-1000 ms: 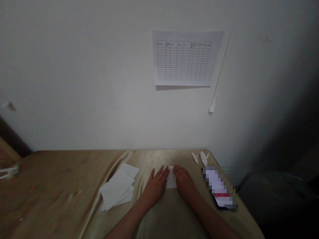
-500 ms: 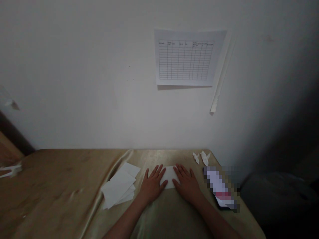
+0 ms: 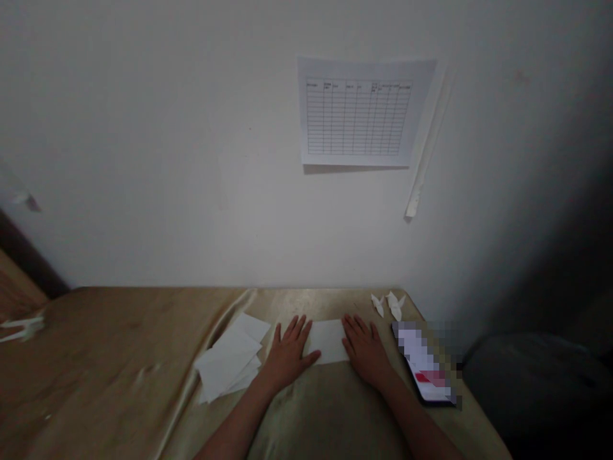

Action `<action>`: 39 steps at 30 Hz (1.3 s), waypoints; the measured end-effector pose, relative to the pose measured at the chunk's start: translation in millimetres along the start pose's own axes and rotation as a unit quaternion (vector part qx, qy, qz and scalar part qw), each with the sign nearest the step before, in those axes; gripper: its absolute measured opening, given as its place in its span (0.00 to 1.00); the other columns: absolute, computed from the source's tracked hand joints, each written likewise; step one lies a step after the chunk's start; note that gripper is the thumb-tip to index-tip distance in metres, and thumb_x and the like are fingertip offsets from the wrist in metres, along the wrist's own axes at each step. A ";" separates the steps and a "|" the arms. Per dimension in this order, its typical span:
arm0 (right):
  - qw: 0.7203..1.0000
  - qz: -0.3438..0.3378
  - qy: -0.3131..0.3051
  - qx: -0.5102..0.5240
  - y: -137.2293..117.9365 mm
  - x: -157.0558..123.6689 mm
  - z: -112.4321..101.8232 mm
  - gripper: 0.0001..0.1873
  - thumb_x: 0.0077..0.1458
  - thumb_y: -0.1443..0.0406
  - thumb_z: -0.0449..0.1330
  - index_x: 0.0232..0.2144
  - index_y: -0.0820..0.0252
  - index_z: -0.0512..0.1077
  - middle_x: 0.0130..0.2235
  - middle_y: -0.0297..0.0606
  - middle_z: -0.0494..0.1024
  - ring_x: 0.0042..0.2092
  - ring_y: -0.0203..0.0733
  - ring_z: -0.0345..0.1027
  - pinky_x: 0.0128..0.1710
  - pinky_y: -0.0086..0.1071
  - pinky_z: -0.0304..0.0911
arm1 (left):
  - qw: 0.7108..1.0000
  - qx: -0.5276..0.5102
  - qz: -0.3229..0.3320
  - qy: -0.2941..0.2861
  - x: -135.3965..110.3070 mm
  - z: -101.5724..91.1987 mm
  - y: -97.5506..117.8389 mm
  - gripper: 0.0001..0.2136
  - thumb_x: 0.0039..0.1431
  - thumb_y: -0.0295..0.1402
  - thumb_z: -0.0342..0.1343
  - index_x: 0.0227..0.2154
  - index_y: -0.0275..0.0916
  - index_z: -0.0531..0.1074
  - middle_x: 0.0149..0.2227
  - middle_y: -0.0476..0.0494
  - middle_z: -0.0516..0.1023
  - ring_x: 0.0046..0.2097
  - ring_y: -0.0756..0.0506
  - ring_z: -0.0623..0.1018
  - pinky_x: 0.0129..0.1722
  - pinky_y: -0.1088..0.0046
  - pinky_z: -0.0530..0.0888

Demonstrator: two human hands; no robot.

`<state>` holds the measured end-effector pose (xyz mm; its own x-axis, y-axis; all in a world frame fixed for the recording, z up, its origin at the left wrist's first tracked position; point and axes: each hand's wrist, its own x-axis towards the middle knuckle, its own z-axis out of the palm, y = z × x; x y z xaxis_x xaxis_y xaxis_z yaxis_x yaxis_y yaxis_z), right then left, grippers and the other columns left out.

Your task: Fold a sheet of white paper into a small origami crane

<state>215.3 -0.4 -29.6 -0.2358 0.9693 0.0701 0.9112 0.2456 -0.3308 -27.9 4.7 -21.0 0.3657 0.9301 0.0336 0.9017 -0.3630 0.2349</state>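
Note:
A white sheet of paper (image 3: 328, 342) lies flat on the cloth-covered table between my two hands. My left hand (image 3: 290, 352) rests palm down at its left edge, fingers spread and the thumb over the paper. On the opposite side, my right hand (image 3: 366, 350) lies flat with its fingertips on the right edge. Neither hand grips anything. Left of my left hand is a fanned pile of white paper sheets (image 3: 230, 358). Two small folded paper figures, one (image 3: 378, 305) beside the other (image 3: 395, 305), stand beyond my right hand.
A phone (image 3: 424, 367) with a lit, partly blurred screen lies by the table's right edge. The gold tablecloth (image 3: 119, 370) has a raised fold left of centre. A printed table sheet (image 3: 359, 112) hangs on the wall behind. A white object (image 3: 22, 328) sits at far left.
My hands have moved apart, the right one outward to the right and the left one slightly left. More of the paper between them shows now.

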 end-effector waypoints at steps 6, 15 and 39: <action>0.985 -0.117 0.001 0.126 10.8 0.9 -10.1 0.30 0.59 0.69 0.50 0.64 0.55 0.63 0.70 0.38 0.56 0.71 0.40 0.46 0.71 0.46 0.38 | 0.994 -0.076 0.073 -0.036 0.3 -12.6 -3.5 0.27 0.61 0.44 0.58 0.63 0.52 0.64 0.69 0.44 0.60 0.70 0.39 0.58 0.69 0.41 0.46; 0.967 -0.152 -0.046 0.197 20.1 0.2 -18.2 0.38 0.42 0.54 0.74 0.56 0.52 0.72 0.66 0.45 0.64 0.68 0.53 0.52 0.70 0.56 0.33 | 0.987 -0.131 0.075 -0.046 -2.7 -21.6 -5.2 0.28 0.49 0.44 0.69 0.55 0.52 0.72 0.68 0.41 0.64 0.69 0.37 0.61 0.68 0.40 0.45; 0.981 -0.044 0.149 0.112 -1.0 9.8 -4.3 0.15 0.61 0.66 0.58 0.50 0.56 0.75 0.41 0.41 0.80 0.49 0.48 0.69 0.61 0.44 0.51 | 0.981 -0.168 0.042 0.091 9.9 3.4 -6.7 0.32 0.62 0.31 0.54 0.68 0.50 0.52 0.57 0.42 0.76 0.57 0.41 0.74 0.66 0.46 0.58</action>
<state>213.5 8.9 -24.6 -0.1699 0.9136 0.3695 0.7871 0.3514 -0.5070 -29.6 16.1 -25.6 0.3616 0.9031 0.2318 0.7316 -0.4289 0.5299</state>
